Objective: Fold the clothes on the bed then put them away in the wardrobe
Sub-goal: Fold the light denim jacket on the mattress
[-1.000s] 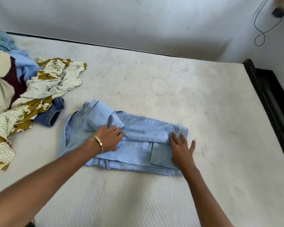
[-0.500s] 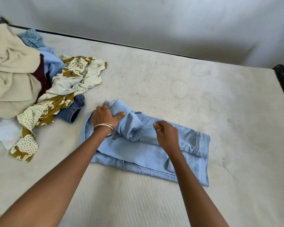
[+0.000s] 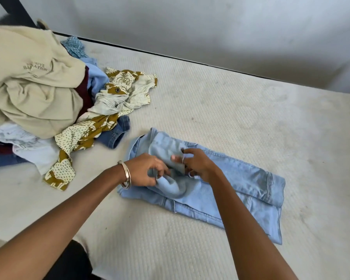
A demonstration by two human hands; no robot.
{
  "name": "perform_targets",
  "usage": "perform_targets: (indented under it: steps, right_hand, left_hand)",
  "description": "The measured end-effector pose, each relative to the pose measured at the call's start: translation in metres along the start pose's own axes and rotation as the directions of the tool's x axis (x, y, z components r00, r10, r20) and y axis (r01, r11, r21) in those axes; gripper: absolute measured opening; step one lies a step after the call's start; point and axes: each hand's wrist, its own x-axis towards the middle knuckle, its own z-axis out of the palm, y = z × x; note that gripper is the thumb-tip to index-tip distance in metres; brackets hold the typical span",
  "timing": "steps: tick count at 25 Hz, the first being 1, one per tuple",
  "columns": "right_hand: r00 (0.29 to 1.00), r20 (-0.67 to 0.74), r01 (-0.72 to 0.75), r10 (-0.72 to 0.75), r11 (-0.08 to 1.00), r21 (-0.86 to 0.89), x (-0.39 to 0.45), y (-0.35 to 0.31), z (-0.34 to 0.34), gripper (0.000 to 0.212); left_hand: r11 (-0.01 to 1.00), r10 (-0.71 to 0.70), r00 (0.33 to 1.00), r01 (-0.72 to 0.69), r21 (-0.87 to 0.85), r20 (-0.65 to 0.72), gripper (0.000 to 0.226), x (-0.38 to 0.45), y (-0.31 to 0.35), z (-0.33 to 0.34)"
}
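– The light blue jeans (image 3: 240, 184) lie half-folded in the middle of the bed (image 3: 220, 102), right of the clothes pile (image 3: 36, 93).

– Both the left hand (image 3: 144, 170) and right hand (image 3: 196, 163) pinch the loose flap. If it slips, the fold might flop open.

Two bare forearms without sleeves are shown, thin silver bangles (image 3: 126, 177) being worn at the left wrist (two or three, stacked) and pale rings on the right hand (image 3: 198, 164).
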Motion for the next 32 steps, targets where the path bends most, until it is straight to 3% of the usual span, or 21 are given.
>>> perform_targets:
  steps: [3, 4, 6, 8, 10, 11, 12, 13, 14, 15, 16, 17, 18, 19, 20, 22, 23, 25, 27, 30, 32]
  right_hand:
    - [0.998, -0.036, -0.046, 0.05, 0.995, 0.085, -0.008, 0.003, -0.004, 0.027]
    - [0.995, -0.096, -0.016, 0.033, 0.985, 0.172, -0.011, 0.005, -0.006, 0.018]
    - [0.982, -0.183, 0.117, -0.055, 0.93, 0.349, -0.022, 0.01, -0.008, 0.024]
    - [0.954, -0.215, 0.298, -0.208, 0.699, 0.65, -0.045, 0.011, -0.013, 0.028]
    - [0.875, -0.391, 0.462, -0.285, 0.249, 0.851, -0.069, 0.02, -0.031, 0.02]
    - [0.833, -0.513, 0.539, -0.208, 0.097, 0.836, -0.08, 0.029, -0.045, 0.025]
    - [0.773, -0.631, 0.634, -0.064, 0.069, 0.77, -0.087, 0.042, -0.06, 0.031]
    - [0.666, -0.735, 0.71, 0.128, 0.194, 0.677, -0.093, 0.057, -0.074, 0.034]
    - [0.478, -0.829, 0.672, 0.292, 0.487, 0.558, -0.099, 0.069, -0.082, 0.034]
    - [0.252, -0.914, 0.437, 0.318, 0.805, 0.401, -0.103, 0.077, -0.082, 0.035]
    - [0.106, -0.978, 0.122, 0.179, 0.974, 0.191, -0.105, 0.08, -0.074, 0.038]
    - [0.085, -0.996, -0.105, -0.027, 0.994, -0.036, -0.106, 0.078, -0.063, 0.044]
    - [0.143, -0.962, -0.193, -0.233, 0.947, -0.258, -0.102, 0.073, -0.054, 0.05]
    - [0.284, -0.868, -0.167, -0.408, 0.87, -0.464, -0.095, 0.065, -0.046, 0.054]
    - [0.483, -0.695, -0.077, -0.532, 0.765, -0.639, -0.085, 0.058, -0.038, 0.058]
    - [0.831, -0.231, 0.078, -0.506, 0.517, -0.852, -0.06, 0.045, -0.026, 0.069]
    - [0.908, -0.055, 0.134, -0.415, 0.413, -0.901, -0.046, 0.04, -0.024, 0.068]
    - [0.934, 0.13, 0.245, -0.333, 0.331, -0.911, -0.029, 0.029, -0.027, 0.036]
    - [0.894, 0.195, 0.372, -0.403, 0.429, -0.823, -0.025, 0.023, -0.04, 0.026]
    - [0.851, 0.303, 0.492, -0.43, 0.447, -0.747, -0.042, 0.026, -0.054, 0.038]
    - [0.822, 0.372, 0.556, -0.431, 0.468, -0.687, -0.05, 0.029, -0.057, 0.027]
  left_hand:
    - [0.997, -0.068, 0.968, 0.071, 0.001, -0.242, 0.028, -0.012, -0.024, 0.009]
    - [0.993, -0.106, 0.948, 0.117, 0.019, -0.299, 0.039, -0.012, -0.033, 0.01]
    - [0.967, -0.197, 0.911, 0.241, 0.08, -0.363, 0.06, -0.007, -0.045, 0.009]
    - [0.933, -0.279, 0.872, 0.345, 0.1, -0.402, 0.076, -0.001, -0.051, 0.006]
    - [0.9, -0.221, 0.915, 0.325, 0.292, -0.338, 0.085, 0.004, -0.048, 0.001]
    - [0.855, -0.189, 0.949, 0.286, 0.434, -0.254, 0.087, 0.007, -0.047, 0.002]
    - [0.784, -0.19, 0.968, 0.249, 0.569, -0.161, 0.083, 0.011, -0.044, 0.004]
    - [0.731, -0.201, 0.975, 0.214, 0.648, -0.096, 0.072, 0.015, -0.042, 0.007]
    - [0.719, -0.186, 0.98, 0.185, 0.67, -0.071, 0.055, 0.021, -0.04, 0.01]
    - [0.749, -0.138, 0.985, 0.171, 0.64, -0.101, 0.04, 0.026, -0.037, 0.014]
    - [0.812, -0.075, 0.981, 0.164, 0.56, -0.179, 0.033, 0.03, -0.034, 0.017]
    - [0.877, -0.017, 0.965, 0.141, 0.46, -0.262, 0.034, 0.034, -0.033, 0.018]
    - [0.922, 0.025, 0.94, 0.109, 0.371, -0.339, 0.033, 0.038, -0.032, 0.018]
    - [0.944, 0.036, 0.923, 0.095, 0.317, -0.382, 0.028, 0.04, -0.03, 0.015]
    - [0.945, 0.039, 0.923, 0.09, 0.314, -0.382, 0.025, 0.042, -0.025, 0.011]
    - [0.945, 0.034, 0.959, 0.061, 0.321, -0.281, 0.025, 0.044, -0.012, 0.0]
    - [0.95, 0.006, 0.98, 0.057, 0.307, -0.2, 0.025, 0.044, -0.006, -0.004]
    - [0.948, -0.057, 0.998, 0.058, 0.312, -0.011, 0.028, 0.045, -0.004, -0.008]
    - [0.835, -0.123, 0.992, 0.08, 0.544, 0.043, 0.057, 0.042, -0.016, -0.008]
    - [0.619, -0.239, 0.961, 0.26, 0.741, -0.138, 0.077, 0.05, -0.041, -0.022]
    - [0.693, -0.271, 0.936, 0.351, 0.63, -0.223, 0.053, 0.062, -0.053, -0.037]
